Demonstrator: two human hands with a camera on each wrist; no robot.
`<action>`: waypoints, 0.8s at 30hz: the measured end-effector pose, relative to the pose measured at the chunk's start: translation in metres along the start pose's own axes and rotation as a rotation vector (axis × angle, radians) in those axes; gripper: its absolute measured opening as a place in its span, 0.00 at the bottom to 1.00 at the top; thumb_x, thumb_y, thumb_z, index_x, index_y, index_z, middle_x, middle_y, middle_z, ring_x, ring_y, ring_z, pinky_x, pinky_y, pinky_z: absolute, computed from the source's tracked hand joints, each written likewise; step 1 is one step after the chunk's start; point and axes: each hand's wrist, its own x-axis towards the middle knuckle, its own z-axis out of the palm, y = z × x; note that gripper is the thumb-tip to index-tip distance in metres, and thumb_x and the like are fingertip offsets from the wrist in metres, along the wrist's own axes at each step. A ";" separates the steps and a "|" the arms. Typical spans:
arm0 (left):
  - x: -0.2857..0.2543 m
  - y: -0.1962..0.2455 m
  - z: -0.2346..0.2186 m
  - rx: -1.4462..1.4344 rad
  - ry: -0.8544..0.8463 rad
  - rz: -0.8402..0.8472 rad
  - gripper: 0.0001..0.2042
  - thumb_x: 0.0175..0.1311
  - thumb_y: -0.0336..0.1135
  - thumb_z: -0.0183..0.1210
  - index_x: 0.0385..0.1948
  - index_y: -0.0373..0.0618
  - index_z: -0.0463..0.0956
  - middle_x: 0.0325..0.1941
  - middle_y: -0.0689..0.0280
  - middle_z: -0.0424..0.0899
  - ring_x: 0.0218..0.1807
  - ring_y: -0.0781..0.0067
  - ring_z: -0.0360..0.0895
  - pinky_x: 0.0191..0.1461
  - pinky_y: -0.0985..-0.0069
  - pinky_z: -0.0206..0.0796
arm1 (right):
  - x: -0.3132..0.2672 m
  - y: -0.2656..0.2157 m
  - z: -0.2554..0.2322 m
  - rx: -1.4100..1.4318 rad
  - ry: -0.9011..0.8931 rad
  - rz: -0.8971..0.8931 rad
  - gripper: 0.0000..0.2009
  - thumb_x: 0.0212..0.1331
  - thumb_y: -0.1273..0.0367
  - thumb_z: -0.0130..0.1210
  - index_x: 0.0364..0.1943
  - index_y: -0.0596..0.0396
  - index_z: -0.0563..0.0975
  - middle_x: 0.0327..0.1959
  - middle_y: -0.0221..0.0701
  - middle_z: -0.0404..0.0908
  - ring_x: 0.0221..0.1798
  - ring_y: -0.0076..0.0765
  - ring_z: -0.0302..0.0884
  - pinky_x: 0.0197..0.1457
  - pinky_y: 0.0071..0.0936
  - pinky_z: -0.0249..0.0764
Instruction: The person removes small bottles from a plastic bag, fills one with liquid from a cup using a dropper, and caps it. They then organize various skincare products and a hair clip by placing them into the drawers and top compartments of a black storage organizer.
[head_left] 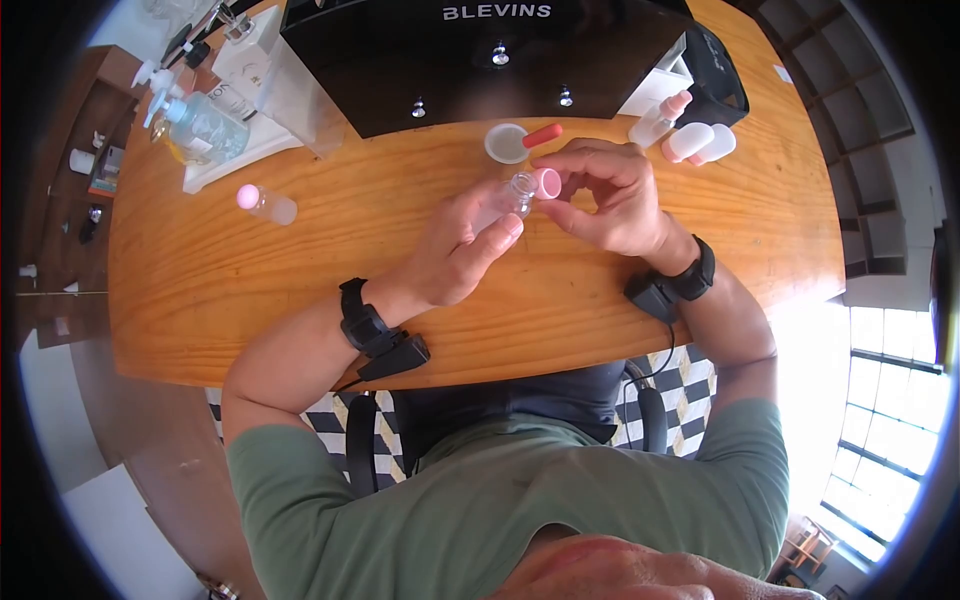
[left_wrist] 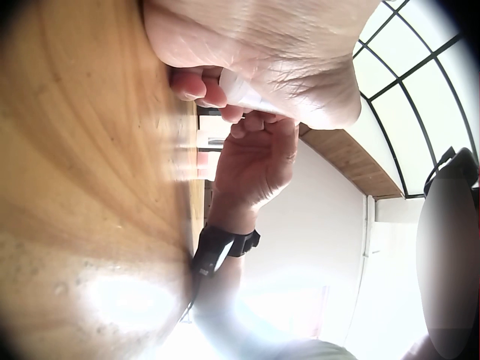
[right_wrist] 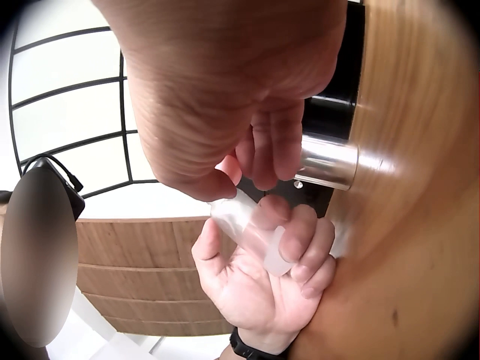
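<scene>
My left hand [head_left: 455, 240] grips a small clear bottle [head_left: 522, 190], its bare threaded neck pointing to the right. In the right wrist view the frosted base of the bottle [right_wrist: 277, 261] shows between the left fingers. Between thumb and fingertips, my right hand [head_left: 615, 200] pinches a pink cap [head_left: 547, 183], its hollow side showing, right beside the bottle's mouth. In the left wrist view part of the whitish bottle [left_wrist: 244, 94] shows under the left palm. Just beyond the hands stand a small round container [head_left: 506, 143] and a red stick-like piece [head_left: 543, 136].
A pink-capped bottle [head_left: 266, 203] lies on the wooden table [head_left: 330, 270] at left. Behind it a white tray [head_left: 215, 175] holds pump bottles. At back stands a black drawer box [head_left: 470, 70]. White bottles [head_left: 690, 143] and a pink-topped spray bottle [head_left: 657, 120] are back right.
</scene>
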 end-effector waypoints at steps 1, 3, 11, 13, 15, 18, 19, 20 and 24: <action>0.001 0.000 0.001 0.001 -0.001 0.000 0.20 0.75 0.46 0.54 0.57 0.39 0.74 0.35 0.69 0.77 0.35 0.82 0.70 0.41 0.76 0.64 | 0.001 -0.002 -0.001 -0.008 -0.005 -0.023 0.16 0.53 0.82 0.68 0.48 0.68 0.84 0.42 0.37 0.88 0.40 0.27 0.87 0.44 0.22 0.85; 0.002 0.000 0.004 0.058 0.016 0.035 0.27 0.73 0.55 0.52 0.58 0.39 0.71 0.33 0.69 0.75 0.28 0.85 0.65 0.31 0.83 0.59 | 0.003 -0.002 -0.002 -0.016 -0.006 -0.045 0.17 0.53 0.82 0.68 0.49 0.68 0.83 0.43 0.39 0.88 0.40 0.28 0.88 0.45 0.22 0.85; 0.003 -0.001 0.003 0.086 0.006 0.013 0.23 0.73 0.57 0.52 0.48 0.42 0.72 0.31 0.70 0.74 0.27 0.85 0.65 0.30 0.83 0.58 | 0.005 -0.001 -0.003 0.034 0.073 -0.142 0.09 0.57 0.75 0.69 0.42 0.62 0.87 0.41 0.40 0.90 0.38 0.37 0.88 0.57 0.32 0.81; 0.003 0.000 0.003 0.090 0.006 0.019 0.23 0.73 0.57 0.52 0.47 0.42 0.72 0.32 0.70 0.74 0.27 0.85 0.65 0.30 0.83 0.58 | 0.005 -0.004 -0.005 0.042 0.055 -0.143 0.09 0.57 0.76 0.68 0.42 0.63 0.86 0.41 0.40 0.89 0.36 0.36 0.87 0.54 0.30 0.81; 0.003 0.002 0.004 0.110 -0.003 0.007 0.23 0.73 0.56 0.52 0.47 0.42 0.73 0.33 0.70 0.73 0.30 0.84 0.66 0.33 0.82 0.60 | 0.004 -0.005 -0.007 0.048 0.038 -0.145 0.09 0.56 0.77 0.67 0.42 0.63 0.86 0.41 0.41 0.89 0.34 0.35 0.86 0.50 0.29 0.82; 0.004 -0.004 0.002 0.127 -0.009 0.087 0.20 0.74 0.51 0.56 0.49 0.40 0.75 0.30 0.68 0.78 0.33 0.77 0.74 0.40 0.74 0.67 | 0.003 -0.006 -0.009 0.016 0.018 -0.101 0.08 0.55 0.78 0.65 0.40 0.63 0.86 0.35 0.37 0.87 0.27 0.31 0.82 0.44 0.27 0.81; 0.004 -0.004 0.002 0.132 -0.009 0.091 0.20 0.74 0.51 0.56 0.49 0.40 0.75 0.30 0.68 0.78 0.33 0.77 0.74 0.40 0.74 0.67 | 0.005 -0.009 -0.010 -0.044 -0.004 -0.100 0.08 0.54 0.78 0.65 0.39 0.63 0.85 0.32 0.36 0.86 0.26 0.29 0.80 0.42 0.27 0.80; 0.003 -0.004 0.003 0.135 -0.003 0.073 0.20 0.74 0.51 0.56 0.48 0.40 0.76 0.30 0.67 0.78 0.33 0.77 0.75 0.40 0.74 0.68 | 0.005 -0.011 -0.011 -0.106 -0.026 -0.100 0.08 0.54 0.78 0.64 0.38 0.63 0.85 0.30 0.34 0.86 0.24 0.28 0.78 0.41 0.26 0.79; 0.003 -0.004 0.002 0.169 -0.022 0.068 0.20 0.73 0.52 0.57 0.43 0.40 0.77 0.29 0.66 0.80 0.34 0.75 0.77 0.40 0.73 0.69 | 0.004 -0.010 -0.007 -0.071 -0.017 -0.134 0.08 0.53 0.79 0.64 0.39 0.62 0.84 0.27 0.32 0.84 0.23 0.27 0.78 0.39 0.25 0.78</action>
